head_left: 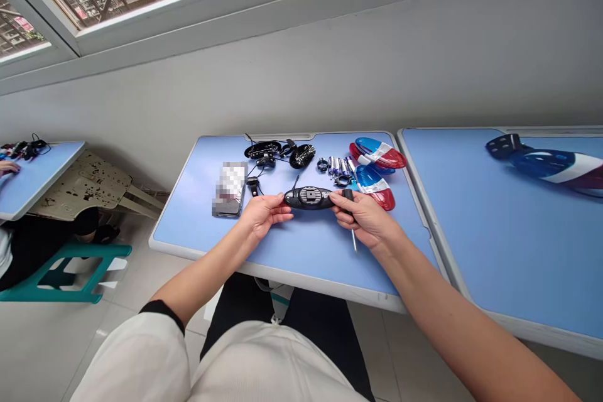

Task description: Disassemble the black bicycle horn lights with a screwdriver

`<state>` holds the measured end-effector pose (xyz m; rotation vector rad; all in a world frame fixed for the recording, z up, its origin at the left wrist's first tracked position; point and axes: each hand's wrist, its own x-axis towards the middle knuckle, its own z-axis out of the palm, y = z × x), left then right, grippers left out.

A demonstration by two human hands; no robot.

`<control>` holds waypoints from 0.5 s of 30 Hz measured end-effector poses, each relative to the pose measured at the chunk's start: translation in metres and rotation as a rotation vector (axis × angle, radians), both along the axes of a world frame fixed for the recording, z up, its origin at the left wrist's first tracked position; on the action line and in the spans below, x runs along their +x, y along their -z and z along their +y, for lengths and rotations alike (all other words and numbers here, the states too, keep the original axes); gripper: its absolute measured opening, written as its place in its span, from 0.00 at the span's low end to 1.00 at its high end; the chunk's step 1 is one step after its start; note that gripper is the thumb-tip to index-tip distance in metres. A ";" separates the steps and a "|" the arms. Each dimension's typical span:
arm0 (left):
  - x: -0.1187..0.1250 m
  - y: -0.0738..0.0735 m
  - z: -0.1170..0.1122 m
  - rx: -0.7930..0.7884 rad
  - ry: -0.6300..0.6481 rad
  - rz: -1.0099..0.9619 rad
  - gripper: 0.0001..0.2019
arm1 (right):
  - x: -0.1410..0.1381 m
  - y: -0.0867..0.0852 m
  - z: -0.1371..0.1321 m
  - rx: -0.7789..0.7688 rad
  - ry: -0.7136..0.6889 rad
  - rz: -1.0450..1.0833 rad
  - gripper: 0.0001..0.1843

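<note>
Both forearms reach forward from white sleeves and angle inward over the blue tabletop (301, 251), bringing the hands together just above its surface. The left hand (262, 215) is closed around one end of a black oval plastic housing (308, 198), fingers on its near edge. The right hand (366, 218) grips the other end and also clasps a screwdriver (348, 196), whose thin metal shaft points down and toward the person. The housing lies level between the hands, its ribbed central panel facing up.

Beyond it are black cabled parts (277, 154), small metal cylinders (339, 166), and red, white and blue shells (378, 154). A pixelated phone (230, 188) lies to the left. On a separate tabletop at far left rests a co-worker's hand (7, 168).
</note>
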<state>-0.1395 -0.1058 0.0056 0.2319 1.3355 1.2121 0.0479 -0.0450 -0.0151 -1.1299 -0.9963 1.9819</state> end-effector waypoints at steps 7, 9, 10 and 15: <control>-0.002 0.000 -0.001 -0.028 0.010 -0.003 0.09 | -0.002 0.001 0.001 0.000 0.026 -0.033 0.26; -0.002 0.000 -0.002 -0.028 0.009 -0.018 0.08 | -0.002 0.000 0.001 0.000 0.017 -0.047 0.26; -0.002 0.001 -0.002 -0.027 0.014 -0.025 0.08 | -0.002 0.000 0.000 0.000 0.014 -0.052 0.25; 0.000 0.002 -0.002 -0.039 0.014 -0.036 0.09 | -0.004 -0.001 -0.003 0.017 0.031 -0.079 0.25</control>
